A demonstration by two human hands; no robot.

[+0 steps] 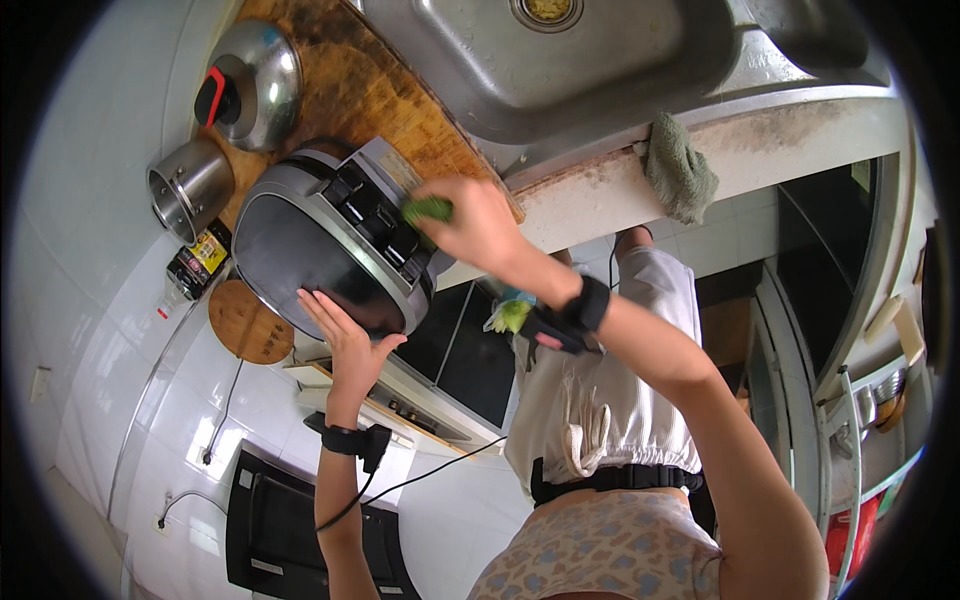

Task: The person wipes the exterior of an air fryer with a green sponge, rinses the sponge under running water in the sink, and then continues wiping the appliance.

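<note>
A rounded black and silver electric appliance, perhaps an electric griddle, stands tilted at the counter's edge. Its side with black hinge-like fittings faces the sink. My right hand grips a green scouring pad against or close to that side; motion blurs hand and pad, and the fingertips are hidden. With fingers extended and thumb spread, my left hand rests on the smooth dark face near its lower edge.
A wooden board lies beside the steel sink. A domed lid and steel pot stand behind the appliance. A grey-green cloth hangs over the counter edge. A black cable runs from my left wrist.
</note>
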